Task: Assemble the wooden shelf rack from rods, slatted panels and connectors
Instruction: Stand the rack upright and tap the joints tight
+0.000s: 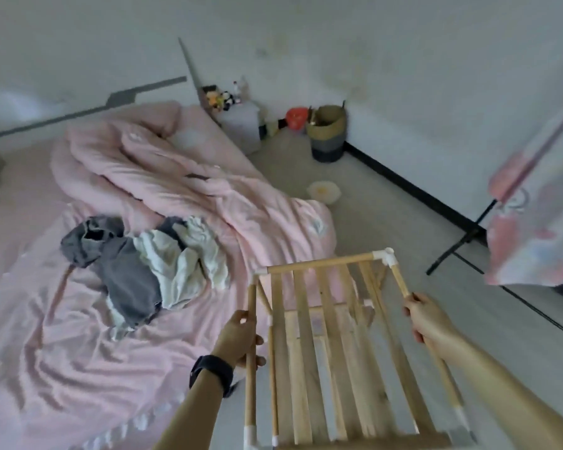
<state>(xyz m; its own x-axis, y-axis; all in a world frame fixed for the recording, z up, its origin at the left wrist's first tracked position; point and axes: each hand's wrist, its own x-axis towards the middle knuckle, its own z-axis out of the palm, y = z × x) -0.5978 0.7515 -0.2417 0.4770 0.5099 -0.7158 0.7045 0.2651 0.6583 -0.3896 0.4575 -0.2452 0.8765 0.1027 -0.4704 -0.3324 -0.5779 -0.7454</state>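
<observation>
The wooden shelf rack (pixel 332 345) hangs in the air in front of me, beside the bed's edge. Its slatted panel (pixel 309 362) faces me, and a second panel shows behind it. White connectors (pixel 385 256) join the rods at the corners. My left hand (pixel 239 336) grips the left side rod (pixel 250 378) about midway along. My right hand (pixel 428 323) grips the right side rod (pixel 399 280) just below the top right connector. A black watch sits on my left wrist.
A bed (pixel 46 336) with a pink sheet, a rumpled pink duvet (pixel 176 177) and grey and white clothes (pixel 143 264) fills the left. Floor lies to the right, with a woven basket (pixel 327 133), a pale bowl (pixel 324 190) and a black drying stand (pixel 462 245) carrying pink fabric.
</observation>
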